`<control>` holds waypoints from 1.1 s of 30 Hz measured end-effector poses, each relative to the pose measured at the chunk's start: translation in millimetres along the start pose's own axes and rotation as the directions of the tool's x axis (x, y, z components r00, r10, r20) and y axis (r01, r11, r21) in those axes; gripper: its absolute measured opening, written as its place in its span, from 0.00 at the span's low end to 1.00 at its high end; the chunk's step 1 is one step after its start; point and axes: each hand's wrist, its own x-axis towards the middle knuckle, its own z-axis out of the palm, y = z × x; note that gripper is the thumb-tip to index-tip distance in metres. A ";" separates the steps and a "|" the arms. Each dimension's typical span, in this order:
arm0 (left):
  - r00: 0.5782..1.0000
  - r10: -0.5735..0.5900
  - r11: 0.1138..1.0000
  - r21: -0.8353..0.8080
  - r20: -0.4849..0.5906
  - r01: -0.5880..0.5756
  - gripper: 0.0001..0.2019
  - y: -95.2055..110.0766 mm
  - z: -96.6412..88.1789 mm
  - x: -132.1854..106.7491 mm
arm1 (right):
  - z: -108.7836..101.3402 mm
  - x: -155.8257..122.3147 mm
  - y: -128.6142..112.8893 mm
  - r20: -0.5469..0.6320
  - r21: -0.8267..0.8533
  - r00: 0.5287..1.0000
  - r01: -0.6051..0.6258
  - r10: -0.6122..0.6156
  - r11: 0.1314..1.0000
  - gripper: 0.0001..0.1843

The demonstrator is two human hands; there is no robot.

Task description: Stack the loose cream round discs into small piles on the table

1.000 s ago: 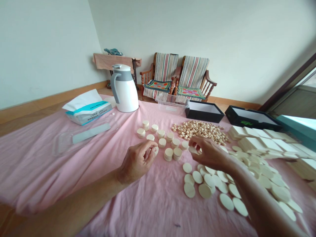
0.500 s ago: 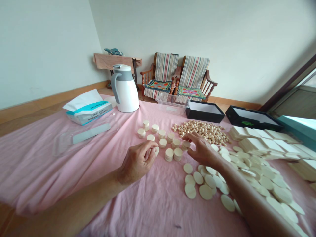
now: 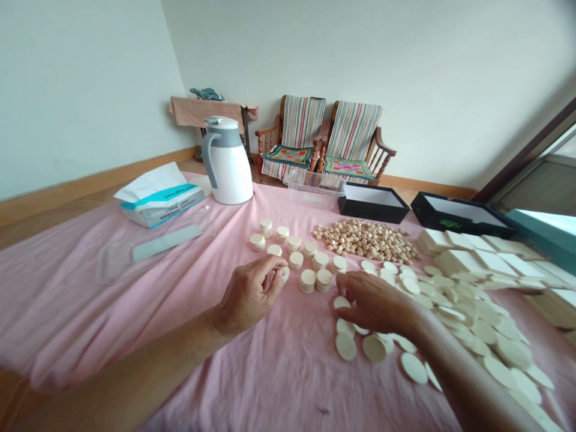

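Pinching a pale wooden disc (image 3: 285, 275) in curled left fingers (image 3: 265, 268), right fingers (image 3: 353, 294) half-open on flat loose discs (image 3: 373, 348), grip unclear, short stacks (image 3: 308, 281) standing, many discs remaining unstacked.

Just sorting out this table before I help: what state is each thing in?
Left hand: pinching a pale wooden disc
Right hand: fingers curled down at a loose disc
Disc stacks: standing in rows on the cloth
Small wooden beads: heaped loosely
White vacuum jug: upright, lid on
Black box: open, white inside
Clear plastic tub: uncovered
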 end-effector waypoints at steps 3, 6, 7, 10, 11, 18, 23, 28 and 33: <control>1.000 0.001 1.000 0.005 0.000 -0.001 0.05 -0.1 -0.3 -0.1 | 2.1 0.4 -0.2 -0.033 -0.012 0.999 0.009 -0.009 1.000 0.05; 1.000 0.001 1.000 0.009 -0.008 -0.001 0.05 -0.4 0.1 -0.4 | -1.3 1.8 4.9 -0.114 0.016 0.994 0.001 0.001 1.000 0.05; 1.000 0.001 1.000 0.008 -0.009 -0.001 0.05 -0.6 0.3 -0.4 | -3.1 3.4 7.3 -0.164 0.037 0.986 -0.010 0.016 0.999 0.05; 1.000 0.001 1.000 0.001 -0.009 -0.001 0.05 -0.6 0.5 -0.1 | -6.4 12.1 15.0 -0.376 0.114 0.923 -0.040 0.080 0.993 0.03; 1.000 0.002 1.000 0.001 -0.009 -0.002 0.05 -0.5 0.4 0.1 | -6.0 16.0 17.6 -0.435 0.142 0.895 -0.038 0.097 0.989 0.04; 1.000 0.015 1.000 0.020 -0.021 -0.015 0.06 0.2 -0.7 0.5 | 13.0 38.0 34.7 -0.560 0.213 0.823 0.039 0.089 0.976 0.08; 1.000 0.017 1.000 0.016 -0.018 -0.017 0.06 -0.9 -0.5 -0.3 | 15.5 39.2 35.4 -0.527 0.217 0.845 0.030 0.091 0.976 0.07; 1.000 0.009 1.000 0.015 -0.004 -0.009 0.05 0.3 -1.2 0.3 | -0.1 29.3 33.2 -0.519 0.192 0.845 -0.029 0.126 0.981 0.08; 1.000 0.015 1.000 0.013 -0.018 -0.015 0.05 0.9 -0.2 0.2 | -17.9 10.4 47.7 -0.430 0.102 0.881 -0.169 0.196 0.980 0.04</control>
